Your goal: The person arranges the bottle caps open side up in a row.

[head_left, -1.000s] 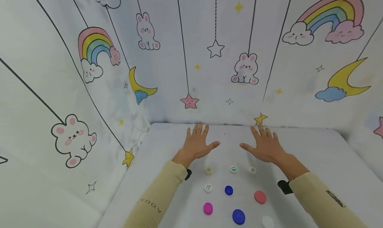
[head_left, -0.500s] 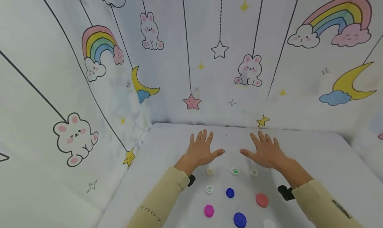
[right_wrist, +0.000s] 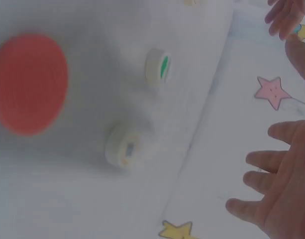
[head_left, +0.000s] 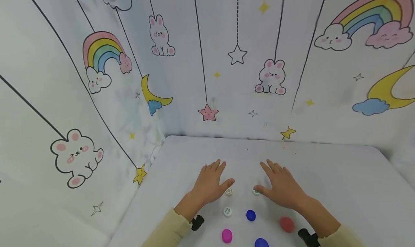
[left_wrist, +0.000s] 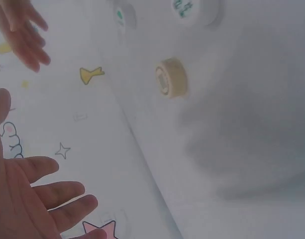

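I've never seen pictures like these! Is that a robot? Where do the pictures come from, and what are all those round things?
No robot here: these are a person's own bare left hand and right hand. One picture comes from a camera worn on the head, looking forward and down. The other two come from cameras on the wrists, so everything looks tipped. The black piece near the left hand is probably one of those cameras.

On the white table lie a red disc, a pink disc, blue discs, and little round pieces, such as a beige one and one with a green mark. I can't tell what they're for. Behind is a wall with cartoon drawings. Neither hand is holding anything.
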Demonstrator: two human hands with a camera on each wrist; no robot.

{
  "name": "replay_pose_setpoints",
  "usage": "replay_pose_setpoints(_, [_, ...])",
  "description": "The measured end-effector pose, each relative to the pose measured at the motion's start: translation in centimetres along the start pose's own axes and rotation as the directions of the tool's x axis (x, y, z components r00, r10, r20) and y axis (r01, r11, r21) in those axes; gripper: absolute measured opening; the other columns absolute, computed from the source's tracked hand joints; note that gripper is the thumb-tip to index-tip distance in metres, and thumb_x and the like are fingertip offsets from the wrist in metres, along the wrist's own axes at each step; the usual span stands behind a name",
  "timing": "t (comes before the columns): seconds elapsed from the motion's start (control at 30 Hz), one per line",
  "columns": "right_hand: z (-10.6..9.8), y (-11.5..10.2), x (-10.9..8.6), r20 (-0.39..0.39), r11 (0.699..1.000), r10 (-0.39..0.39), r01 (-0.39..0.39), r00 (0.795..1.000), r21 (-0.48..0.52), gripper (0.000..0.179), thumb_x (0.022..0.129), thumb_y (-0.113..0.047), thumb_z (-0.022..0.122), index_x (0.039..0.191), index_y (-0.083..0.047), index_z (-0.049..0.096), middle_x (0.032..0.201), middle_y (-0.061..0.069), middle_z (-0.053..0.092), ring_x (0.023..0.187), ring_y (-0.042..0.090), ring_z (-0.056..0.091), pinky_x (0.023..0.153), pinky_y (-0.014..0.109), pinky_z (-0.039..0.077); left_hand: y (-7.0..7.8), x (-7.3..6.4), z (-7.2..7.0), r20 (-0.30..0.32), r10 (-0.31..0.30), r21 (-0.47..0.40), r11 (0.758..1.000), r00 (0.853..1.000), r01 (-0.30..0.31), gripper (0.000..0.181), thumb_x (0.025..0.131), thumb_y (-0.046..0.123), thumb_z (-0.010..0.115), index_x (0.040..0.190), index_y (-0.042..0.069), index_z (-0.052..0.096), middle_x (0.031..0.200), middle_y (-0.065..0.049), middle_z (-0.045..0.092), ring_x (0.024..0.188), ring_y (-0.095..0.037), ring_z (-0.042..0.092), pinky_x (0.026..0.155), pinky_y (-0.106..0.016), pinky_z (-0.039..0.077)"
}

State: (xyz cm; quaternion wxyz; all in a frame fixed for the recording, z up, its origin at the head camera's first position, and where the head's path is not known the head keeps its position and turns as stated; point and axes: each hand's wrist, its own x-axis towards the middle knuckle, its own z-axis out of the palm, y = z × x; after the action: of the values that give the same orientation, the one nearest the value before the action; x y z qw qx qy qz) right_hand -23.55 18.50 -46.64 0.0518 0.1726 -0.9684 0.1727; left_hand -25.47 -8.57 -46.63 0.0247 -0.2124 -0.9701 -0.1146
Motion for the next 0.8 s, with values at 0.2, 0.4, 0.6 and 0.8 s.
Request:
replay_pose_setpoints(0.2, [2.8, -1.9, -0.9, 0.013, 0.998, -0.025, 0.024, 1.0, 0.063, 0.077, 0.084, -0.051, 0.071, 0.144, -0.008, 0.047, 0.14, 0.016, 0.052, 0.128, 0.042, 0.048, 0.103, 0.06, 0.036, -0.7, -2.4, 1.6, -0.014, 0.019, -0.118, 0.993, 1.0, -0.02, 0.058, 0.097, 0.049, 0.054, 0.143, 0.013, 0.049, 0.145, -0.008, 0.049, 0.133, -0.026, 0.045, 0.108, -0.046, 0.035])
replay_pose_setpoints(0.4, [4.5, -3.9, -2.4, 0.034, 0.99, 0.005, -0.01, 0.999, 0.143, 0.065, 0.082, -0.039, 0.077, 0.139, -0.016, 0.055, 0.132, 0.002, 0.061, 0.123, 0.028, 0.056, 0.099, 0.049, 0.045, -0.7, -4.6, 3.7, -0.047, 0.06, -0.178, 0.982, 0.997, -0.067, 0.045, 0.096, 0.039, 0.061, 0.134, 0.015, 0.057, 0.136, -0.001, 0.057, 0.125, -0.02, 0.053, 0.101, -0.042, 0.044])
replay_pose_setpoints(0.6, [6.1, -5.4, -4.1, -0.009, 0.987, -0.068, 0.069, 0.998, 0.142, 0.058, 0.082, -0.036, 0.077, 0.133, -0.016, 0.059, 0.121, -0.001, 0.066, 0.112, 0.02, 0.062, 0.091, 0.042, 0.051, -0.6, -6.4, 4.8, -0.08, 0.16, -0.137, 0.976, 0.984, -0.17, 0.042, 0.093, 0.039, 0.065, 0.128, 0.016, 0.06, 0.123, 0.004, 0.062, 0.113, -0.015, 0.059, 0.093, -0.037, 0.049])
replay_pose_setpoints(0.8, [7.5, -6.5, -4.9, 0.053, 0.976, -0.116, 0.104, 0.992, 0.191, 0.052, 0.082, -0.032, 0.077, 0.128, -0.014, 0.062, 0.102, -0.01, 0.065, 0.092, 0.01, 0.062, 0.08, 0.037, 0.055, -0.8, -8.1, 5.1, -0.083, 0.165, -0.127, 0.976, 0.983, -0.175, 0.045, 0.09, 0.041, 0.068, 0.127, 0.017, 0.061, 0.114, 0.007, 0.062, 0.104, -0.011, 0.059, 0.088, -0.034, 0.05])
